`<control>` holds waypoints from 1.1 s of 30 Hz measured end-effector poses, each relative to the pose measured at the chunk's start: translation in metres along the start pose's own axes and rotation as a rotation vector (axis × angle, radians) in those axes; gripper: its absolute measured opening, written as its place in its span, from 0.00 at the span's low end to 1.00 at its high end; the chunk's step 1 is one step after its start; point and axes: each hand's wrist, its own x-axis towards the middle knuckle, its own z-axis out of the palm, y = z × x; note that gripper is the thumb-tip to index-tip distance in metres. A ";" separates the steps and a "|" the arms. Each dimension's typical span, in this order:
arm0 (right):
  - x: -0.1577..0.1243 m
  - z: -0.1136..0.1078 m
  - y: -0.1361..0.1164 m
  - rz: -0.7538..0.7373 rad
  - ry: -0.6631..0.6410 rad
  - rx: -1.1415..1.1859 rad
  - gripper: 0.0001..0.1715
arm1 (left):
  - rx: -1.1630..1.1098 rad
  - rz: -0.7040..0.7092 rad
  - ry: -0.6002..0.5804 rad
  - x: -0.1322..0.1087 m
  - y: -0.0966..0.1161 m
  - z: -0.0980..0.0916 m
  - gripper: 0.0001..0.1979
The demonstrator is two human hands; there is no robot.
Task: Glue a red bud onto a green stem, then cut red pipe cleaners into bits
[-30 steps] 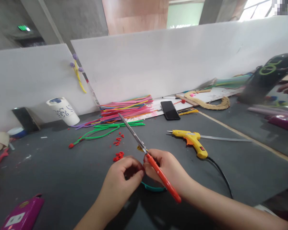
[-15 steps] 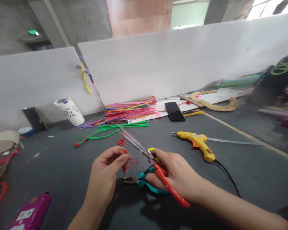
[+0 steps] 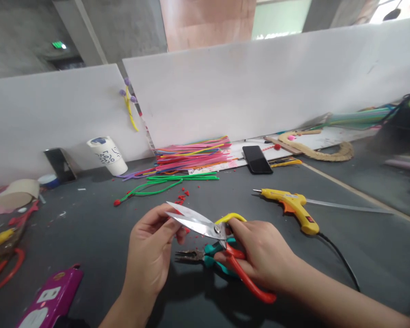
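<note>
My right hand (image 3: pixel 259 250) grips scissors (image 3: pixel 198 223) with one yellow and one red handle, their blades parted and pointing left. The blade tips reach the fingers of my left hand (image 3: pixel 153 250). That hand is closed in a pinch, and a bit of red shows between the blades beside its fingertips; most of the piece is hidden. Teal-handled pliers (image 3: pixel 194 255) lie on the table under my right hand. Small red scraps (image 3: pixel 181 198) are scattered behind the blades. Green stems (image 3: pixel 164 182), one tipped with a red ball (image 3: pixel 116 202), lie farther back.
A yellow glue gun (image 3: pixel 290 205) with its cord lies on the right. Behind are a pink stem bundle (image 3: pixel 194 157), a phone (image 3: pixel 257 159) and a white cup (image 3: pixel 108 157). At left are a purple power strip (image 3: pixel 53 296) and another pair of scissors (image 3: pixel 15 269).
The scissors have opened, and their blades have swung down and left to my left fingertips. The whole view has shifted slightly, with table objects appearing farther right.
</note>
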 end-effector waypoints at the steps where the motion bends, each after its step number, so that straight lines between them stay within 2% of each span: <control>1: 0.000 0.000 0.000 -0.001 0.005 -0.011 0.19 | -0.002 0.005 -0.001 0.000 0.000 0.000 0.04; 10: -0.002 0.003 0.001 0.004 -0.002 -0.054 0.21 | 0.008 0.045 -0.045 0.000 -0.001 0.000 0.03; 33: -0.002 0.010 0.002 -0.013 -0.001 -0.086 0.21 | -0.008 0.000 -0.079 0.001 0.000 0.001 0.03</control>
